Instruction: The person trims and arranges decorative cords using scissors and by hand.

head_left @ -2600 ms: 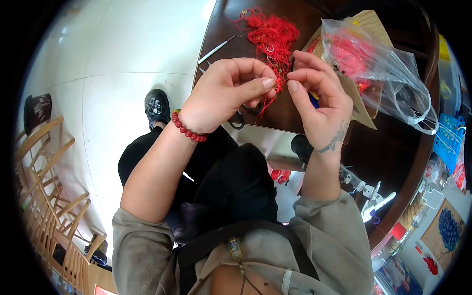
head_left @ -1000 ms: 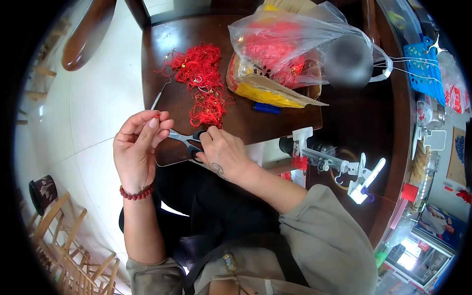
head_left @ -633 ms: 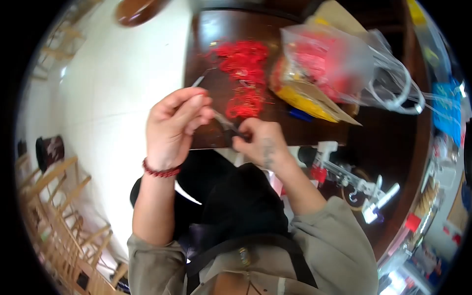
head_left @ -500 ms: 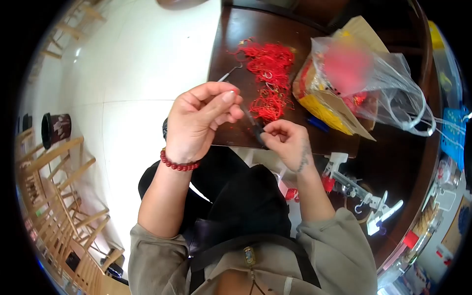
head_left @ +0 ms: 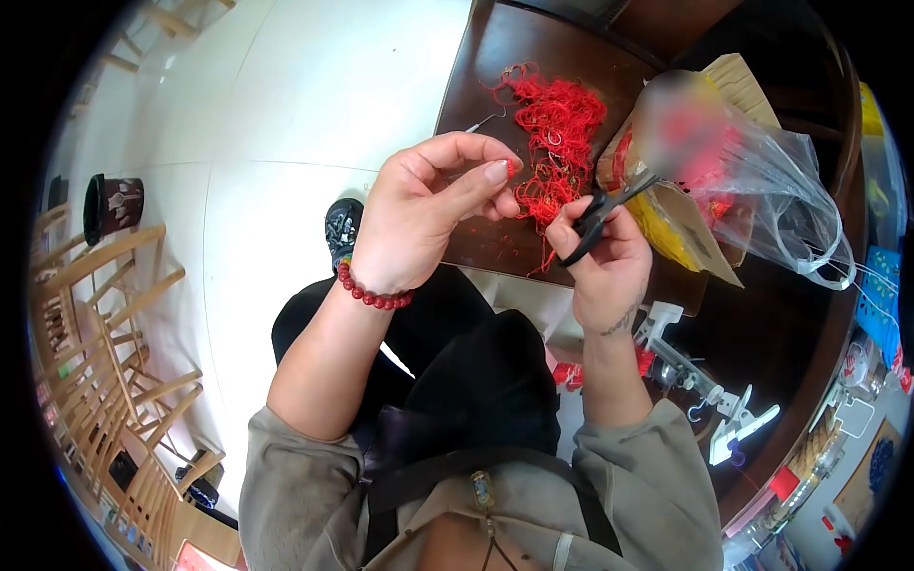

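Observation:
My left hand [head_left: 424, 205], with a red bead bracelet at its wrist, is closed in a pinch above the table's near left part. A bit of red cord [head_left: 512, 168] shows between thumb and forefinger; most of it is hidden. My right hand [head_left: 609, 271] holds black-handled scissors [head_left: 592, 228], its fingers in and around the handle loops. Their blades point up and right, towards the cardboard box. Beyond both hands lies a tangled heap of red cords [head_left: 562, 119] with small gold-coloured bits. A thin hooked metal tool [head_left: 487, 122] rests left of the heap.
On the dark wooden table [head_left: 486, 48], an opened cardboard box [head_left: 738, 90] and a clear plastic bag [head_left: 776, 152] stand at the right. A white clamp-like device [head_left: 700, 381] is at the near right. Wooden chairs [head_left: 114, 333] stand on the floor at left.
The scissors have turned from pointing up-left towards my left hand to pointing up-right. My right hand has rolled over and moved up and right. The view has shifted slightly.

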`<state>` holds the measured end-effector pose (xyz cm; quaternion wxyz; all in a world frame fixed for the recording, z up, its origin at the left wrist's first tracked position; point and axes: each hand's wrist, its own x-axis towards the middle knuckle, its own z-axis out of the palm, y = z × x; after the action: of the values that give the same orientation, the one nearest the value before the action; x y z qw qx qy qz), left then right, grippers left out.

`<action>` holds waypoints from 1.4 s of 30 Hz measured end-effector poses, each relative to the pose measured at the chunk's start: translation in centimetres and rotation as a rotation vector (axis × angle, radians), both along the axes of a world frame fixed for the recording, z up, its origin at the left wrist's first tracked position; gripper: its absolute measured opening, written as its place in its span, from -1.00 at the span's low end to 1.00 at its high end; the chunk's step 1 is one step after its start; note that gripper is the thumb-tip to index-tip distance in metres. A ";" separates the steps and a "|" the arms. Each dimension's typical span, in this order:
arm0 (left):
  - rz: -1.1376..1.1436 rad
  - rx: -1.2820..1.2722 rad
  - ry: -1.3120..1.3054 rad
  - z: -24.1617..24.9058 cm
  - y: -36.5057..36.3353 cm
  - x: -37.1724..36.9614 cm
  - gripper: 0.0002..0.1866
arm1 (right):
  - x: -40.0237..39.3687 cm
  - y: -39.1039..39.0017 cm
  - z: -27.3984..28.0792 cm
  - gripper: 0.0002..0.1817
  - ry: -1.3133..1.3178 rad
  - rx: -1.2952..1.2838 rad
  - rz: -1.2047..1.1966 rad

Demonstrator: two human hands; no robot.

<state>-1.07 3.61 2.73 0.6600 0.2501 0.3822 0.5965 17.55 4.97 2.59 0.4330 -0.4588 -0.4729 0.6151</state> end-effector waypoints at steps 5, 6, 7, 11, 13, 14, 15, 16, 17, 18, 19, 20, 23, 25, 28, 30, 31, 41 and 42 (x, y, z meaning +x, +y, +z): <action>0.021 0.060 0.064 0.0 -0.1 0.2 -0.85 | -1.0 0.7 0.0 -0.75 0.092 0.138 -0.042; 0.033 0.075 0.097 0.0 -0.1 0.3 -0.86 | -1.5 0.7 0.3 -0.75 0.112 0.121 -0.049; 0.042 0.090 0.132 0.1 -0.2 0.5 -0.86 | -2.0 0.7 1.0 -0.75 0.132 0.103 -0.057; 0.075 0.141 0.283 -0.3 -0.4 1.0 -0.86 | -3.1 0.9 0.9 -0.74 0.169 0.140 -0.018; 0.070 0.147 0.301 0.1 -0.4 1.0 -0.87 | -3.2 1.0 1.0 -0.74 0.114 0.141 -0.023; 0.067 0.150 0.309 0.2 -0.4 1.0 -0.87 | -3.2 1.0 1.0 -0.74 0.092 0.130 -0.028; 0.071 0.159 0.320 0.2 -0.4 1.0 -0.87 | -3.3 1.0 1.1 -0.74 0.070 0.120 -0.031; 0.074 0.168 0.332 0.1 -0.5 1.0 -0.88 | -3.3 1.0 1.1 -0.74 0.071 0.128 -0.037; 0.077 0.176 0.344 0.0 -0.5 0.9 -0.88 | -3.3 1.0 1.1 -0.74 0.072 0.135 -0.043; 0.075 0.183 0.351 0.0 -0.5 0.9 -0.88 | -3.4 0.9 1.0 -0.74 0.074 0.143 -0.049; 0.072 0.192 0.357 -0.1 -0.5 0.9 -0.88 | -3.4 0.9 1.0 -0.74 0.067 0.155 -0.050; 0.070 0.200 0.363 -0.1 -0.5 0.9 -0.88 | -3.5 0.9 1.0 -0.74 0.060 0.167 -0.050; 0.078 0.152 0.326 0.4 -0.6 1.2 -0.89 | -3.7 0.7 1.1 -0.75 0.055 0.203 -0.082; 0.088 0.151 0.382 0.5 -0.7 1.3 -0.90 | -3.8 0.7 1.0 -0.75 0.047 0.236 -0.104; 0.117 0.174 0.424 0.0 -0.7 1.2 -0.91 | -3.9 0.6 0.6 -0.76 0.015 0.275 -0.119; 0.143 0.199 0.456 -0.2 -0.7 1.2 -0.91 | -4.0 0.4 0.6 -0.76 -0.005 0.275 -0.120; 0.158 0.212 0.482 -0.1 -0.7 1.2 -0.92 | -4.0 0.4 0.6 -0.75 -0.013 0.272 -0.113; 0.096 0.221 0.506 -0.1 -0.7 0.8 -0.89 | -2.2 1.1 0.5 -0.51 -0.070 0.126 0.120; 0.077 0.233 0.485 0.1 -0.7 0.7 -0.90 | -1.5 1.4 0.2 -0.46 -0.099 0.115 0.176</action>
<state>-0.40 2.91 2.78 0.4928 0.4453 0.4671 0.5836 16.02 6.36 2.76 0.3791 -0.4199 -0.5668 0.5989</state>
